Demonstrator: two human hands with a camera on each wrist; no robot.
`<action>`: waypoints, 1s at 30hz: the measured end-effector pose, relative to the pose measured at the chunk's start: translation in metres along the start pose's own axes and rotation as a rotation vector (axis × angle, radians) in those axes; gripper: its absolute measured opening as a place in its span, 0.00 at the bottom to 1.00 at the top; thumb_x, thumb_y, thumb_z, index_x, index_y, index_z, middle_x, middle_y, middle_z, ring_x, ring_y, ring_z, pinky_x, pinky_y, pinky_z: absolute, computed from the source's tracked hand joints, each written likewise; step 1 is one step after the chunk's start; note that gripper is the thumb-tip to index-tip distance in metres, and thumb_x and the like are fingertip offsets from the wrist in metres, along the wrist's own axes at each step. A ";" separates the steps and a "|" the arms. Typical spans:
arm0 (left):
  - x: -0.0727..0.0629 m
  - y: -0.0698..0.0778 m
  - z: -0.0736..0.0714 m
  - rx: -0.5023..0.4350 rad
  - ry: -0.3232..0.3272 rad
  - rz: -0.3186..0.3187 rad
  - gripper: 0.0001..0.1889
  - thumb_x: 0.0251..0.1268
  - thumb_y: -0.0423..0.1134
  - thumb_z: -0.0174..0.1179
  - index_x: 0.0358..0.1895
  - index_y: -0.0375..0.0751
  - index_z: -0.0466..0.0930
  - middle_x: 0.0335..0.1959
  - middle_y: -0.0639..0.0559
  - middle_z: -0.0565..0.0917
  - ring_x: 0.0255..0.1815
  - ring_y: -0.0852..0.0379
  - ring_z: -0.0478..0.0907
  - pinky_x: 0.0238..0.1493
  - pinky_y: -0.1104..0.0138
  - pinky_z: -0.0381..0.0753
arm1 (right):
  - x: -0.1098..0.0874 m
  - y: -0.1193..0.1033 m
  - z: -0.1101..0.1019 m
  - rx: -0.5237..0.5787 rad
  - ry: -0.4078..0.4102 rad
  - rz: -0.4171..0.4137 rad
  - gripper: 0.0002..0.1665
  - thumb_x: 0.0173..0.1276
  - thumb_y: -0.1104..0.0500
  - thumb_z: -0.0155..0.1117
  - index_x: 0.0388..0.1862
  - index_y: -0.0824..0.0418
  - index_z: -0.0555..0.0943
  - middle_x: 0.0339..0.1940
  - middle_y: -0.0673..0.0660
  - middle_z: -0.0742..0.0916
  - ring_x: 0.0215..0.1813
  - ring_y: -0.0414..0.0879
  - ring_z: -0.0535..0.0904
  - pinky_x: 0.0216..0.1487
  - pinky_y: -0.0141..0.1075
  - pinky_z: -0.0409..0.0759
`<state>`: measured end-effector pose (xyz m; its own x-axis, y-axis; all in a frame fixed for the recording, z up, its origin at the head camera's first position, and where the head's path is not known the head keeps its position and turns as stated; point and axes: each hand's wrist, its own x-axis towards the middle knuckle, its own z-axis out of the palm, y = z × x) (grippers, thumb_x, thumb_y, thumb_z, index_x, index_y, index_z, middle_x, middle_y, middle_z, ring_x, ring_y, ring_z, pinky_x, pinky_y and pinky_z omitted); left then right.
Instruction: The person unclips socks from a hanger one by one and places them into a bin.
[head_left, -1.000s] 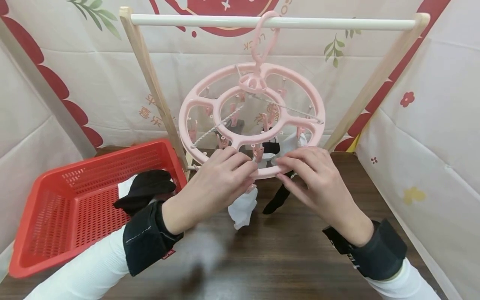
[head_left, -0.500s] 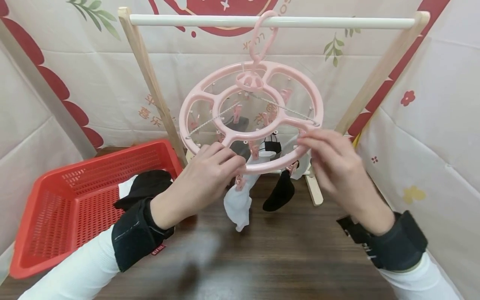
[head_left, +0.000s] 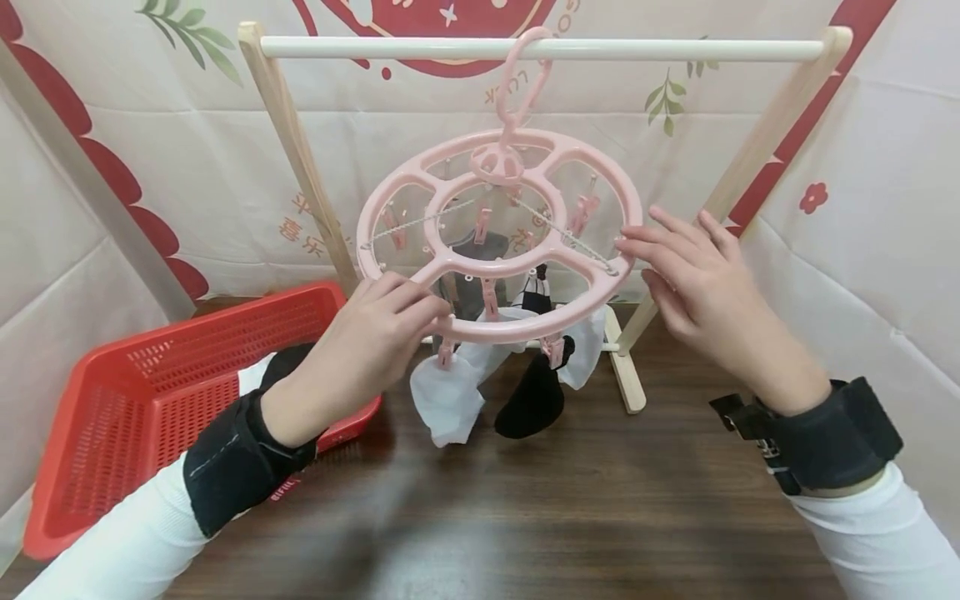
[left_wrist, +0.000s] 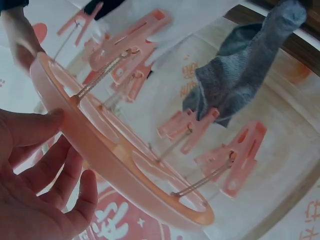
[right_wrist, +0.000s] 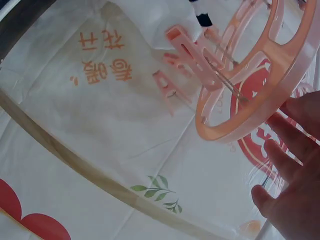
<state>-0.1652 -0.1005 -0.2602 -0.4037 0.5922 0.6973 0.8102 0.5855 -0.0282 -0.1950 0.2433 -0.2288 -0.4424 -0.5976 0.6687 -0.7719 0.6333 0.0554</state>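
Observation:
A round pink clip hanger (head_left: 510,332) hangs by its hook from a white rail. My left hand (head_left: 367,350) holds the front-left of its rim, fingers curled over it; the left wrist view shows the thumb on the rim's side. At the right edge, my right hand (head_left: 705,292) touches the rim with extended fingertips, its other fingers spread. Pink clips (left_wrist: 245,160) dangle below the ring. From them hang a white sock (head_left: 447,404), a black sock (head_left: 531,404) and, farther back, a grey sock (left_wrist: 240,75). More white cloth (head_left: 587,354) hangs behind the black sock.
The white rail (head_left: 637,50) rests on wooden legs (head_left: 300,150) at both sides. A red basket (head_left: 82,417) at the left contains black and white cloth, partly behind my left forearm. Printed fabric walls enclose the dark wooden table (head_left: 540,508).
The ring has turned, its front side swinging left with the white and black socks. My left hand moved left along with it. My right hand moved right and its fingers spread.

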 end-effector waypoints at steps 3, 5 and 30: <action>-0.003 -0.006 -0.003 -0.017 0.000 -0.036 0.12 0.50 0.24 0.70 0.37 0.39 0.82 0.36 0.47 0.83 0.43 0.46 0.75 0.41 0.54 0.71 | -0.001 -0.004 0.004 0.007 0.035 -0.014 0.20 0.60 0.68 0.64 0.53 0.67 0.80 0.52 0.65 0.82 0.65 0.59 0.69 0.68 0.59 0.48; -0.005 -0.011 -0.004 -0.027 -0.007 -0.059 0.14 0.49 0.22 0.69 0.38 0.39 0.81 0.36 0.46 0.83 0.44 0.45 0.74 0.41 0.54 0.71 | -0.002 -0.007 0.007 0.019 0.062 -0.017 0.17 0.69 0.57 0.61 0.51 0.66 0.81 0.51 0.65 0.82 0.62 0.61 0.70 0.67 0.59 0.50; -0.013 -0.053 -0.024 -0.131 0.067 -0.146 0.12 0.55 0.15 0.60 0.43 0.28 0.78 0.39 0.37 0.82 0.47 0.40 0.72 0.49 0.51 0.73 | -0.001 -0.050 0.025 0.103 0.142 -0.085 0.26 0.76 0.46 0.49 0.55 0.66 0.80 0.52 0.64 0.82 0.55 0.61 0.75 0.59 0.50 0.66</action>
<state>-0.1926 -0.1526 -0.2501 -0.4955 0.4655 0.7333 0.7950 0.5832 0.1669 -0.1675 0.2004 -0.2512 -0.3104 -0.5670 0.7630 -0.8495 0.5257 0.0451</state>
